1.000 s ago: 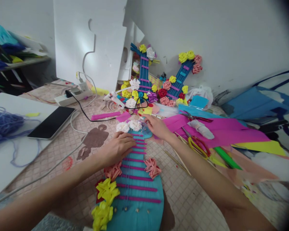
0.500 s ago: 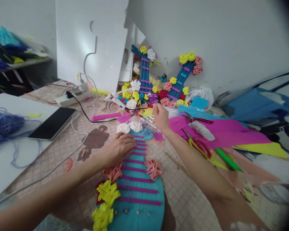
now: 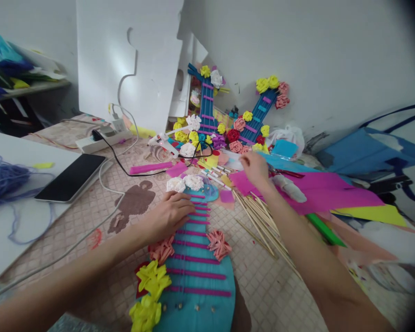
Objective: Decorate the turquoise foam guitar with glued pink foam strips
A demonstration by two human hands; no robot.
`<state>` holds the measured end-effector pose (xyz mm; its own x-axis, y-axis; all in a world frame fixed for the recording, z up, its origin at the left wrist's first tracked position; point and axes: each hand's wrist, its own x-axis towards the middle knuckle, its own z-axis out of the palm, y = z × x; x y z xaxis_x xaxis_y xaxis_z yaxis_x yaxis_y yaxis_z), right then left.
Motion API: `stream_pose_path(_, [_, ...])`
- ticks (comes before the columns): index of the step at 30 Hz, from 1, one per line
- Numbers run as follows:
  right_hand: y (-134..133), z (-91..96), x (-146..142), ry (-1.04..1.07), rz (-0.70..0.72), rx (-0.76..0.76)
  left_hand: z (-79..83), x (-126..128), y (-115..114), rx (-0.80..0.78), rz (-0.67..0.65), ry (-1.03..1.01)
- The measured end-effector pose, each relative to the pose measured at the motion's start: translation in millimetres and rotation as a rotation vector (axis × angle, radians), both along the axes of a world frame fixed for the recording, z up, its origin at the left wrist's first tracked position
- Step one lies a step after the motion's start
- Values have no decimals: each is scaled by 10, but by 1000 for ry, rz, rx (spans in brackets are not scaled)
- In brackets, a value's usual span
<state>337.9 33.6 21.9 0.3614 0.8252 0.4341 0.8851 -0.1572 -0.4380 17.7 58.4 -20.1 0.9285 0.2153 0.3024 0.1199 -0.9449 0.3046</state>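
A turquoise craft guitar (image 3: 200,272) lies in front of me, its neck pointing away. Magenta strips cross it, thin purple strings run along it, and small beads sit near the bottom. Yellow (image 3: 154,279), coral (image 3: 218,245) and white paper flowers (image 3: 193,182) trim its edges. My left hand (image 3: 174,210) is on the neck's left side, fingers bent over it; the thumb is hidden. My right hand (image 3: 255,168) hovers right of the neck's far end, above magenta paper, fingers curled together. Whatever is in them, if anything, cannot be made out.
Wooden sticks (image 3: 259,219) lie beneath my right forearm. A white glue gun (image 3: 164,144), cable and power strip (image 3: 103,140) are behind. Two blue flowered guitars (image 3: 259,115) lean against the wall. Left are a phone (image 3: 71,177) and purple yarn (image 3: 5,180); right, magenta paper (image 3: 332,191).
My right hand has moved rightward, away from the neck's far end. More wooden sticks show, while the yellow-and-red-handled tool is now behind my forearm. My left hand stays put.
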Motion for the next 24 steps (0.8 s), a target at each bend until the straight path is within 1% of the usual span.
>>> stream_pose_path(5, [151, -171, -608, 211, 313, -186, -6, 11, 8, -4, 1, 5])
stream_pose_path(7, [220, -232, -760, 309, 397, -216, -4, 16, 8, -2, 3, 5])
stream_pose_path(8, [249, -259, -801, 359, 415, -218, -2, 17, 7, -2, 3, 5])
stream_pose_path(10, [294, -301, -823, 465, 411, -198, 0, 15, 6, -4, 2, 6])
stream_pose_path(12, [321, -322, -787, 596, 372, -164, 0, 10, 5, -7, 0, 10])
stream_pose_path(17, [331, -293, -638, 1033, 273, -68, -12, -5, 3, -9, 3, 10])
stream_pose_path(20, [313, -269, -575, 1248, 249, 25, -12, -6, 2, -6, 3, 1])
stream_pose_path(24, [244, -228, -541, 1425, 237, 176, 1, -2, -1, -7, 0, 11])
